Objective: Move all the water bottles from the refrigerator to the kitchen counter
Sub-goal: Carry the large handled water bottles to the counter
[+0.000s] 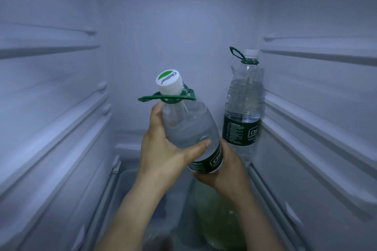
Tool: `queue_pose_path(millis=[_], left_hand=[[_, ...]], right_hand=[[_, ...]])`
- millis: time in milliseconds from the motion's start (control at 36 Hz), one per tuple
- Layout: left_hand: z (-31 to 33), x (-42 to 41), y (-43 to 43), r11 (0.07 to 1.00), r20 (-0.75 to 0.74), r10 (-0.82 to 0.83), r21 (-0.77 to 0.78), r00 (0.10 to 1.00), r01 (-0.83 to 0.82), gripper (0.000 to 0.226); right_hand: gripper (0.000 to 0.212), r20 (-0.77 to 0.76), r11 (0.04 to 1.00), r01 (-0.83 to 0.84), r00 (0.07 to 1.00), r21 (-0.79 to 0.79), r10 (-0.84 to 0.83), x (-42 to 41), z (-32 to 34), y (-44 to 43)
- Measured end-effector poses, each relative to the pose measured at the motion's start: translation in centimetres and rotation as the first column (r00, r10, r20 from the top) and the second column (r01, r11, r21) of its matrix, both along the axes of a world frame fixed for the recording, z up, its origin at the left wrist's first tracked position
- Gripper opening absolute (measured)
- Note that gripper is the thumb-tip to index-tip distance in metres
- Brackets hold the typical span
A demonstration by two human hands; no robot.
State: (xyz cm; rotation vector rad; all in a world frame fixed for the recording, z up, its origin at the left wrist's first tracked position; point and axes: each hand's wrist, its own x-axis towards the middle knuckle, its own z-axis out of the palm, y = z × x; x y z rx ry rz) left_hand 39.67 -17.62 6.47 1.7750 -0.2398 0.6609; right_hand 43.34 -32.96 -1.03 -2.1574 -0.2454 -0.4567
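Note:
I look into a dim refrigerator. A clear water bottle (pixel 187 124) with a white cap, a green carry loop and a dark green label is tilted to the left in mid-air. My left hand (pixel 165 149) grips its upper body, thumb across the front. My right hand (pixel 224 169) curls under its base from the right. A second water bottle (pixel 242 106) of the same kind stands upright against the right wall at the back, apart from both hands.
Ribbed shelf rails (pixel 67 120) run along the left wall and more rails (pixel 318 124) along the right. Below my hands a clear drawer (pixel 130 185) holds something pale green (pixel 216 214), blurred. The back wall (pixel 173 36) is bare.

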Motion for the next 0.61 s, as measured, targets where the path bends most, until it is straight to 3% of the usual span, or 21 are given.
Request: queue_pose_path(millis=[306, 611], left_hand=[[0.8, -4.5, -2.1, 0.985, 0.028, -0.056, -0.159, 0.998, 0.060, 0.083], [2.8, -9.7, -2.9, 0.965, 0.155, -0.166, -0.177, 0.974, 0.193, 0.077]], right_hand=[[0.078, -0.060, 0.999, -0.025, 0.998, -0.022, 0.024, -5.8, 1.9, -2.2], [0.074, -0.104, 0.994, 0.086, 0.990, -0.062, -0.092, -12.8, 4.4, -3.2]])
